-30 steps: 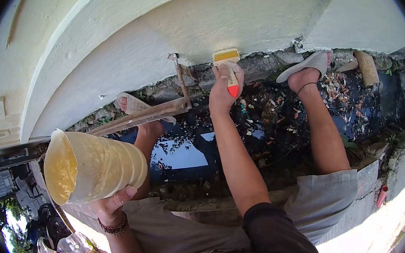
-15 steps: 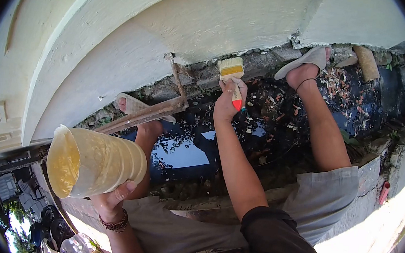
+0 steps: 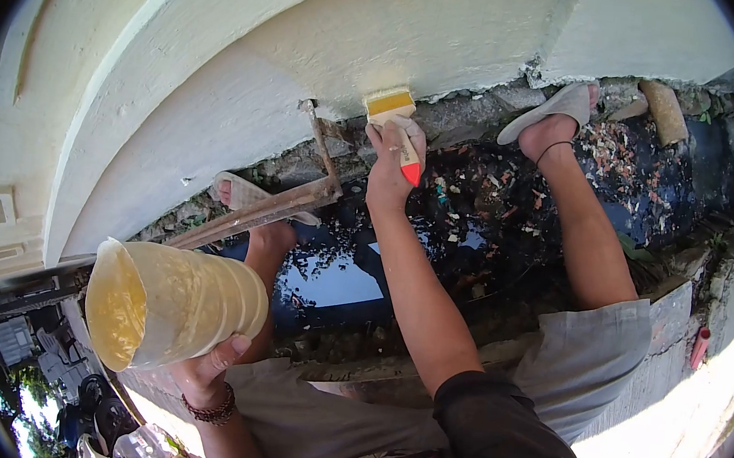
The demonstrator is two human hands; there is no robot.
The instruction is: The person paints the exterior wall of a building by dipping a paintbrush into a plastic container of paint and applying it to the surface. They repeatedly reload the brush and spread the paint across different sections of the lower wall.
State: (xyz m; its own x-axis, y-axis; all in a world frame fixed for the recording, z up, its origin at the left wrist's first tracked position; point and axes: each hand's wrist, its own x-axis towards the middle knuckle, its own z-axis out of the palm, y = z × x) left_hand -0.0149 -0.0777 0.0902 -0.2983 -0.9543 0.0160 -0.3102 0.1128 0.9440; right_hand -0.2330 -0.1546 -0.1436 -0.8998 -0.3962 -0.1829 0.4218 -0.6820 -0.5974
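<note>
My right hand (image 3: 397, 148) is closed around the handle of a flat paintbrush (image 3: 390, 104) with a red handle tip. The brush's bristle end meets the lower edge of the pale wall (image 3: 331, 49), just above the stones. On the left, my left hand (image 3: 211, 364) grips a cut-open plastic container (image 3: 200, 306) from below, its ribbed side smeared with pale paint. The container is tilted with its mouth facing left, and yellowish paint coats the inside. Part of my left fingers is hidden behind it.
A drain of dark water (image 3: 327, 274) with floating leaves and debris runs between the wall and a concrete ledge (image 3: 633, 405). A rusty metal frame (image 3: 254, 212) juts over it. My sandalled feet rest on the stone footing (image 3: 461, 119); a broken pipe piece (image 3: 663, 114) lies at right.
My right hand has moved the paintbrush up and left, from over the stones onto the wall's bottom edge. The container in my left hand has shifted slightly down.
</note>
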